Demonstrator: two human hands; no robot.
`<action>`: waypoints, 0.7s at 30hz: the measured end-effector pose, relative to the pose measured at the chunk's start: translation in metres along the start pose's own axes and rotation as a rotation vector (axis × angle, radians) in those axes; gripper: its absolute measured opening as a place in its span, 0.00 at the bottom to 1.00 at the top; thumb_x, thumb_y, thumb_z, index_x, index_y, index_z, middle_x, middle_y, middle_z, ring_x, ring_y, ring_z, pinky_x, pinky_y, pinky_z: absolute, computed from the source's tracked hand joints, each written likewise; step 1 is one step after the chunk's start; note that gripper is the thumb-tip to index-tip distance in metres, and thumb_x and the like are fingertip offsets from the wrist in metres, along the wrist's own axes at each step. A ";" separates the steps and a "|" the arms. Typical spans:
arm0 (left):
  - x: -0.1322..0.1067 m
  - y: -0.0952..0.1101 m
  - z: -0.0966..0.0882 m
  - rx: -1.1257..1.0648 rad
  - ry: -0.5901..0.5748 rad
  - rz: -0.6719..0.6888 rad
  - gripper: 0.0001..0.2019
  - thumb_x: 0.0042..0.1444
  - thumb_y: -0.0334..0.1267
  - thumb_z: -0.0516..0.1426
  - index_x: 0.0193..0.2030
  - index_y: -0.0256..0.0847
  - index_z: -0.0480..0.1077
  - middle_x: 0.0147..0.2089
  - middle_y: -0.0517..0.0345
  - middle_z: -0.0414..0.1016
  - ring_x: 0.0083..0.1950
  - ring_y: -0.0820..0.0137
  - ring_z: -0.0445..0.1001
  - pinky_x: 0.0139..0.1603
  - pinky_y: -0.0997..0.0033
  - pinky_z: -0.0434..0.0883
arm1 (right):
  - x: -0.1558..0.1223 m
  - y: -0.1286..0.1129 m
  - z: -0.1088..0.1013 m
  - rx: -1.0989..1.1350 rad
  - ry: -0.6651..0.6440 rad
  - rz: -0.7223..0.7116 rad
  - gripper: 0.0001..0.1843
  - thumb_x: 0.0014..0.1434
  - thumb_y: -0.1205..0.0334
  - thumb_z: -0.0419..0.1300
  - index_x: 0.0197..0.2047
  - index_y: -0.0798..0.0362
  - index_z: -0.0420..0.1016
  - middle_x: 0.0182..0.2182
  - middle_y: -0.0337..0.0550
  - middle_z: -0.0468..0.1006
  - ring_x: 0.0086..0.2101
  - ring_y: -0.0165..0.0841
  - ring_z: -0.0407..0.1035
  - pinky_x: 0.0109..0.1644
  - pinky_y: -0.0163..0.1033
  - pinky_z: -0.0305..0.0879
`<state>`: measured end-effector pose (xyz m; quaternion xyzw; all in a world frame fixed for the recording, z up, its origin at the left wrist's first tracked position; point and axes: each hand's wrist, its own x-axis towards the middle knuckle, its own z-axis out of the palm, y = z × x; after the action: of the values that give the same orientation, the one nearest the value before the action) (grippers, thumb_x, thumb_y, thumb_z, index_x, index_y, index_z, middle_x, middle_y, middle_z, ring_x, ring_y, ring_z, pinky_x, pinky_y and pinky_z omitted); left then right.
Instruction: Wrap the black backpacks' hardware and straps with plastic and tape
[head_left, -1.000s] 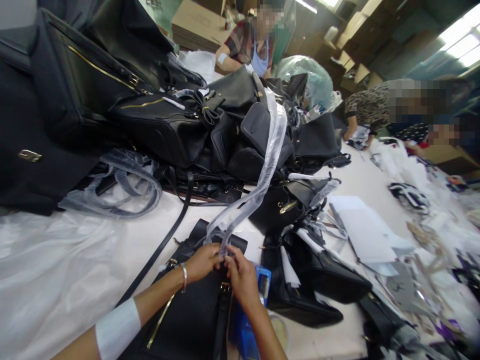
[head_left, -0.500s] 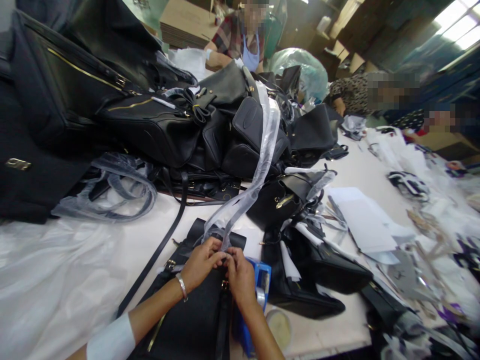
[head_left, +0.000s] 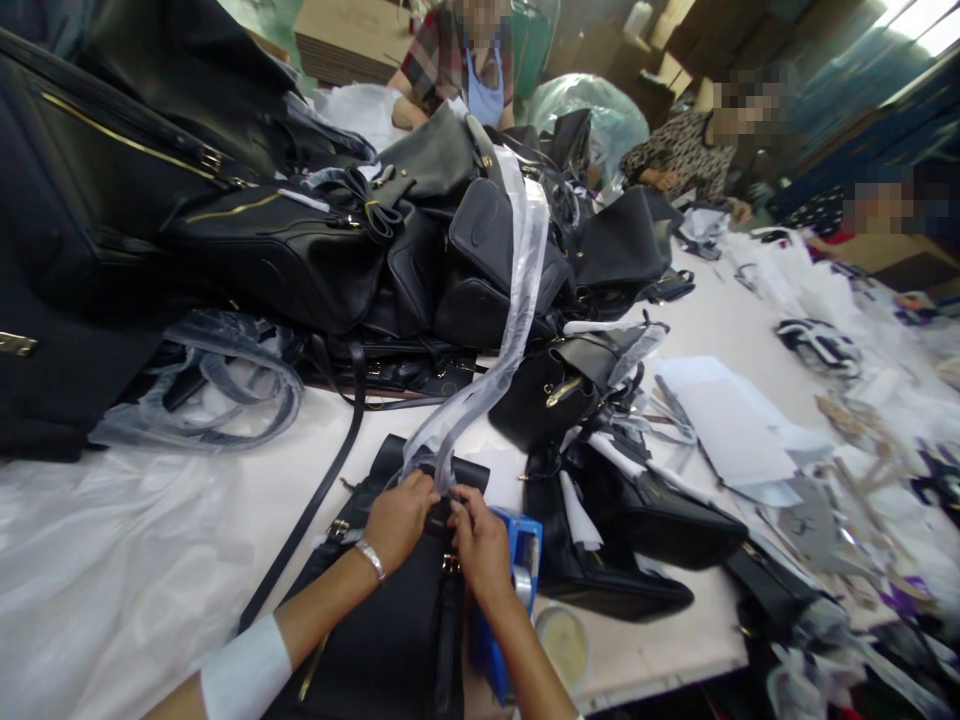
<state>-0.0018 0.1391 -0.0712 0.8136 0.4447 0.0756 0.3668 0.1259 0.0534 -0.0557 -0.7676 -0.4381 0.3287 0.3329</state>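
A black bag [head_left: 390, 630] with gold hardware lies flat on the white table in front of me. Over its upper part, my left hand [head_left: 396, 517] and my right hand [head_left: 481, 545] meet, fingers pinched on the lower end of a long clear plastic strip [head_left: 501, 345]. The strip runs up and away over the heap of black bags [head_left: 315, 250]. My left wrist wears a silver bracelet and a white sleeve band. A blue tape dispenser [head_left: 517, 580] sits just right of my right hand.
Loose clear plastic [head_left: 97, 560] covers the table at left. More black bags [head_left: 637, 540] lie to the right, with white paper sheets [head_left: 727, 420] and scraps beyond. A round lid [head_left: 564, 642] rests near the front edge. Other people work across the table.
My hands have stayed together on the strip's end over the bag, shifting slightly. The camera has tilted, so the scene sits a little higher and left in view.
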 end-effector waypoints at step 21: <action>-0.001 0.000 -0.014 -0.366 -0.184 -0.004 0.11 0.62 0.41 0.47 0.29 0.44 0.61 0.21 0.66 0.67 0.26 0.68 0.71 0.32 0.70 0.63 | -0.001 0.000 -0.007 -0.025 -0.084 -0.045 0.12 0.65 0.61 0.48 0.41 0.50 0.72 0.22 0.35 0.74 0.20 0.28 0.69 0.24 0.28 0.58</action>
<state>-0.0087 0.1455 -0.0607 0.7360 0.3900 0.0799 0.5475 0.1310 0.0507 -0.0518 -0.7471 -0.4730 0.3475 0.3120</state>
